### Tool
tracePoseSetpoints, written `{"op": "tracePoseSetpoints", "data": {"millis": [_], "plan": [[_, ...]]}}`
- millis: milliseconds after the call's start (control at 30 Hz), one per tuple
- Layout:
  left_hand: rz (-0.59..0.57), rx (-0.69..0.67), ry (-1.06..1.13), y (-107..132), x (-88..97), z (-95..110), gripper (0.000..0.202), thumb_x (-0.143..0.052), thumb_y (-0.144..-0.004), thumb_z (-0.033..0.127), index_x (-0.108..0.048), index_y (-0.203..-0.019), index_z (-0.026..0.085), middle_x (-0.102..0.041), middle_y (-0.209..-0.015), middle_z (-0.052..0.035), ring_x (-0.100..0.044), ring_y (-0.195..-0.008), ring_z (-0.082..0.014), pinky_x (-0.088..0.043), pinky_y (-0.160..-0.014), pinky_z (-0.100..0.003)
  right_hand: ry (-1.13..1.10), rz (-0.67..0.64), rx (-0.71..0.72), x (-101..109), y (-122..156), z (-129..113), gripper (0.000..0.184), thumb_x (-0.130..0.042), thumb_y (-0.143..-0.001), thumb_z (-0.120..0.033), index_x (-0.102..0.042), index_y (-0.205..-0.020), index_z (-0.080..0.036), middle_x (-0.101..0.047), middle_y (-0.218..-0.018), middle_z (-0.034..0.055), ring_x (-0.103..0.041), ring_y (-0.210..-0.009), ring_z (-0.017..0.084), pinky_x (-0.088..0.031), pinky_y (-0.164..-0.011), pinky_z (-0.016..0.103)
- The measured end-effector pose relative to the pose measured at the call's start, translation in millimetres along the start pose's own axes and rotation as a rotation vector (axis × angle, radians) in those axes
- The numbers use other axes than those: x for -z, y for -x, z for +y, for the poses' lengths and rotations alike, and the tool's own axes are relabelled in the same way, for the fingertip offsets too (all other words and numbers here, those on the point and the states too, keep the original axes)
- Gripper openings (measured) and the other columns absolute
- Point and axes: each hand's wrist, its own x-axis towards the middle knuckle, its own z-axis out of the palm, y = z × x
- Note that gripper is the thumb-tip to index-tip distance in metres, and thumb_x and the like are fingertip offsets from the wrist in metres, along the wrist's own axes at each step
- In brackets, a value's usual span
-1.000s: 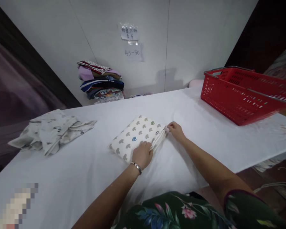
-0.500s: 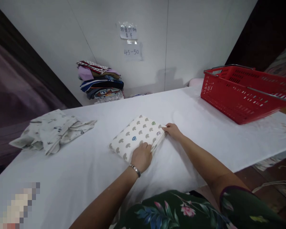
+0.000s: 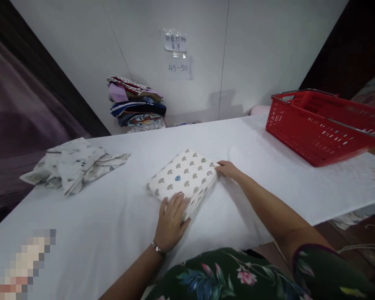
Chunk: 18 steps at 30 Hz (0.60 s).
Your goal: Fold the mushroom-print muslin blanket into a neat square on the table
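A folded white cloth printed with grey mushroom shapes, plus a few coloured ones, lies at the middle of the white-covered table. Its layered edges face right and toward me. My left hand, with a metal band at the wrist, rests flat on the near corner, fingers stretched out. At the far right corner my right hand pinches the cloth between thumb and fingers; part of that grip is hidden. Off to the left sits a crumpled pale printed cloth, touched by neither hand.
A red plastic basket with metal handles stands at the table's right. Against the wall is a stack of folded fabrics. Two paper notes are fixed above. Purple drapery hangs at left. A blurred patch covers the lower left corner.
My left hand has slid toward me and left, from the cloth's near right edge to its near corner, and its fingers have straightened. My right hand keeps its grip. The view has shifted slightly.
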Motion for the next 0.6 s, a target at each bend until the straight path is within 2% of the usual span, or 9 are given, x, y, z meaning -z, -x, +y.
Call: {"op": "tracePoseSetpoints", "data": {"millis": [67,167,233,300,467,600], "plan": [[0.02,0.021,0.0,4,4.6,-7,0.051,-0.048,-0.08,0.021,-0.044,-0.13,0.015,-0.046,-0.136,-0.0117,-0.035,-0.13,-0.026,-0.018,-0.109,-0.048,0.0,-0.031,-0.007,2,0,-4,0.034,-0.056,-0.073,-0.035,-0.064,-0.1,-0.016,-0.065,-0.091,0.0059,-0.058,-0.074,0.015,-0.043,-0.06,0.022],[0.007,0.037,0.003,7,8.4,-15,0.049,-0.044,-0.078,0.013,-0.049,-0.127,0.018,-0.052,-0.131,-0.0088,-0.04,-0.126,-0.0237,-0.017,-0.109,-0.047,0.009,-0.078,-0.069,2,-1,-12,0.045,-0.058,-0.073,-0.048,-0.063,-0.1,-0.012,-0.064,-0.097,0.0111,-0.058,-0.076,0.018,-0.045,-0.055,0.023],[-0.02,0.025,-0.013,7,8.0,-19,0.052,-0.042,-0.077,0.008,-0.049,-0.127,0.02,-0.052,-0.131,-0.0075,-0.042,-0.125,-0.0222,-0.016,-0.11,-0.047,0.004,-0.086,-0.125,2,-2,-16,0.051,-0.062,-0.07,-0.049,-0.059,-0.103,-0.01,-0.06,-0.105,0.0143,-0.058,-0.08,0.02,-0.046,-0.054,0.024],[-0.039,0.02,-0.036,5,5.9,-23,0.056,-0.041,-0.076,0.005,-0.048,-0.129,0.02,-0.05,-0.133,-0.0072,-0.04,-0.126,-0.022,-0.014,-0.11,-0.048,-0.029,-0.094,-0.165,2,-4,-18,0.05,-0.065,-0.067,-0.045,-0.058,-0.102,-0.01,-0.059,-0.107,0.015,-0.058,-0.081,0.02,-0.047,-0.053,0.024],[-0.037,-0.009,-0.063,0,-1.4,-33,0.056,-0.044,-0.076,0.007,-0.046,-0.13,0.021,-0.05,-0.133,-0.0078,-0.037,-0.128,-0.023,-0.014,-0.111,-0.051,-0.235,-0.185,-0.189,2,-8,-12,0.034,-0.068,-0.066,-0.038,-0.056,-0.085,-0.013,-0.061,-0.08,0.0078,-0.058,-0.065,0.016,-0.049,-0.052,0.026],[-0.014,-0.041,-0.047,-3,-3.1,-38,0.053,-0.043,-0.079,0.007,-0.047,-0.129,0.022,-0.051,-0.132,-0.0065,-0.039,-0.127,-0.0221,-0.015,-0.11,-0.051,-0.461,-0.241,-0.154,2,-5,-9,0.032,-0.066,-0.07,-0.035,-0.054,-0.093,-0.017,-0.058,-0.07,0.001,-0.055,-0.057,0.013,-0.049,-0.048,0.024]]}}
